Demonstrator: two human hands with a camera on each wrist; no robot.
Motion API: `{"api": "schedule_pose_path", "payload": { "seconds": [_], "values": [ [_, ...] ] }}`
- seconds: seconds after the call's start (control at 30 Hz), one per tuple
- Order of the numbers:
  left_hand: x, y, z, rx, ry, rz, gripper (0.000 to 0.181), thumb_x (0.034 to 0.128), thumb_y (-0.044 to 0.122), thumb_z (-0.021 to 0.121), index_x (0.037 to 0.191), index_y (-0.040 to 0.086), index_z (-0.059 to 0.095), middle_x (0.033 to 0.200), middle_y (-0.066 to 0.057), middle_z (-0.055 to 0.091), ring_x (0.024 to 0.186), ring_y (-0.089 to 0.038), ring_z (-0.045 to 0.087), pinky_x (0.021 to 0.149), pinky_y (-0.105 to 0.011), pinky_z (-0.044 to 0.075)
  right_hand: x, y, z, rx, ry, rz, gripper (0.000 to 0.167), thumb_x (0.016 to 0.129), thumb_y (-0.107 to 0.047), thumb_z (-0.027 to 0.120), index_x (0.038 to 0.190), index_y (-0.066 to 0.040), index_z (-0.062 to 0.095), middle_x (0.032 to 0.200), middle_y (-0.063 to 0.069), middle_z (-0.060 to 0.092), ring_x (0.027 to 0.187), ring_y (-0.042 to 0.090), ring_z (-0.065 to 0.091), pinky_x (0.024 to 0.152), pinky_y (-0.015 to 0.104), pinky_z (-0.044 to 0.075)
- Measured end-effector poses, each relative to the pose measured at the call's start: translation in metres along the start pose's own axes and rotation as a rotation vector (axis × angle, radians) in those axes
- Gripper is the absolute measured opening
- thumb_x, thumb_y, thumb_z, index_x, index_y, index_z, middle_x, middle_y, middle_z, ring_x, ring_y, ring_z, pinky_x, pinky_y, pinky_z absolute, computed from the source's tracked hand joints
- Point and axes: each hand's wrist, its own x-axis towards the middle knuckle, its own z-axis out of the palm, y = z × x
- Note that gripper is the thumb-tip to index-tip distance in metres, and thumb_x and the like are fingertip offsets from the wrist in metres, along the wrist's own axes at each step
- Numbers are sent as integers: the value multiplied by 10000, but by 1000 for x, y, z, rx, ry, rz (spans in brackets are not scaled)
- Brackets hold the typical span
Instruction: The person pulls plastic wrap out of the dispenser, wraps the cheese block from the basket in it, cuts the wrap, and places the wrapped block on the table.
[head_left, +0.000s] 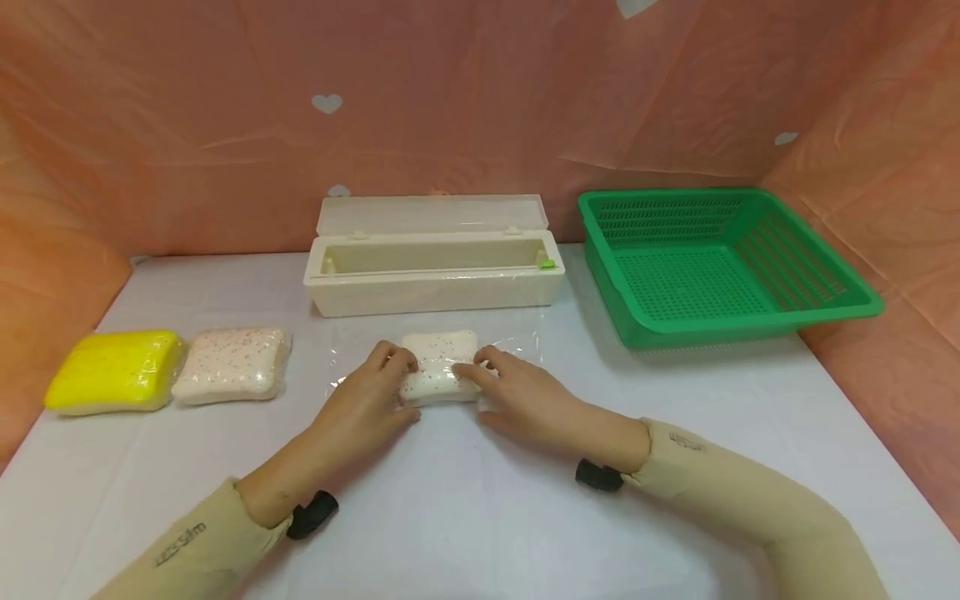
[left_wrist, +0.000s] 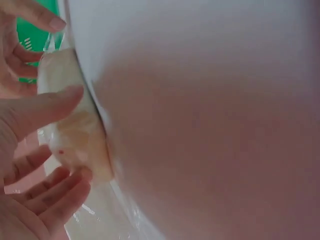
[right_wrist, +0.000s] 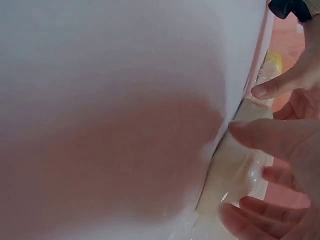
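A white speckled, pillow-shaped block (head_left: 442, 343) lies on a sheet of clear plastic film (head_left: 528, 343) at the middle of the table. Its exact kind is unclear. At its left end is my left hand (head_left: 372, 396), its bent fingers touching the end and its thumb by the front corner. My right hand (head_left: 525, 392) is at the opposite end, with the forefinger reaching onto the wrapped top. In the left wrist view, thumb and fingers stand apart beside the block (left_wrist: 82, 127). The right wrist view shows film over the block (right_wrist: 227, 165); some fingertips are hidden.
Behind the block stands a long white dispenser box (head_left: 442, 296), lid raised, with a green slider (head_left: 547, 264). A green basket (head_left: 637, 321) stands at the back right. To the left lie a wrapped yellow block (head_left: 116, 367) and a wrapped pink-speckled block (head_left: 231, 362).
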Motion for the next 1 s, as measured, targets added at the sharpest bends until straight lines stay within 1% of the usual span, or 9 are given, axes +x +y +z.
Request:
{"api": "schedule_pose_path", "payload": {
  "seconds": [0.13, 0.23, 0.33, 0.43, 0.53, 0.67, 0.73, 0.9, 1.0],
  "values": [
    [6, 1, 4, 4, 7, 9, 476, 674, 11, 821, 1036, 51, 515, 1051, -80, 491, 790, -232, 569, 680, -377, 506, 8, 2, 4, 9, 5, 12, 511, 809, -77, 741, 1264, -134, 515, 1133, 63, 501, 825, 186, 589, 666, 305, 537],
    [9, 1, 4, 0, 7, 20, 447, 685, -6, 808, 1012, 45, 507, 1006, -72, 483, 799, -232, 559, 696, -379, 502, 14, 4, 5, -2, 19, 6, 449, 812, -79, 740, 1203, -138, 529, 1068, 42, 502, 780, 167, 573, 639, 287, 533],
    [10, 0, 3, -16, -1, 14, 425, 693, 1, 804, 1005, 48, 519, 981, -61, 489, 778, -212, 541, 693, -369, 493, 18, 7, 6, 17, 30, -8, 387, 824, -95, 731, 1163, -134, 549, 1024, 31, 518, 762, 169, 572, 655, 302, 534],
    [8, -1, 1, -49, -12, 2, 413, 707, 21, 803, 1017, 59, 532, 985, -54, 499, 761, -195, 523, 681, -352, 480, 17, 10, 4, 79, 42, -13, 338, 839, -110, 712, 1142, -131, 564, 1025, 20, 548, 763, 172, 586, 692, 327, 534],
    [4, -2, -3, -96, -7, 6, 398, 739, 56, 796, 1043, 70, 539, 1016, -55, 515, 823, -200, 539, 717, -358, 481, 14, 11, 1, 149, 66, 1, 297, 867, -131, 676, 1149, -136, 584, 1032, -3, 572, 791, 146, 577, 726, 315, 520],
    [1, -3, -11, -175, 20, 32, 377, 783, 91, 774, 1081, 67, 544, 1054, -70, 544, 949, -234, 580, 811, -402, 500, 12, 14, -7, 226, 116, 17, 263, 904, -171, 641, 1163, -132, 619, 1022, -18, 599, 838, 106, 567, 746, 279, 499],
    [1, -4, -14, -211, 36, 51, 381, 792, 100, 771, 1094, 58, 543, 1064, -78, 553, 974, -242, 594, 844, -412, 510, 13, 16, -11, 263, 140, 13, 253, 915, -172, 633, 1162, -120, 637, 1012, -7, 618, 847, 105, 577, 734, 288, 508],
    [4, -8, -16, -227, 66, 72, 478, 750, 117, 813, 1131, 44, 532, 1097, -94, 566, 1017, -267, 601, 890, -426, 504, 19, 24, -14, 360, 164, 12, 245, 928, -144, 610, 1158, -78, 658, 997, 42, 655, 825, 134, 602, 718, 299, 535],
    [8, -10, -14, -234, 93, 63, 498, 747, 86, 808, 1152, 23, 526, 1122, -118, 584, 1050, -296, 592, 905, -454, 490, 26, 29, -15, 411, 160, 43, 242, 928, -124, 594, 1149, -55, 664, 1000, 66, 676, 816, 148, 607, 730, 265, 528]
  ]
}}
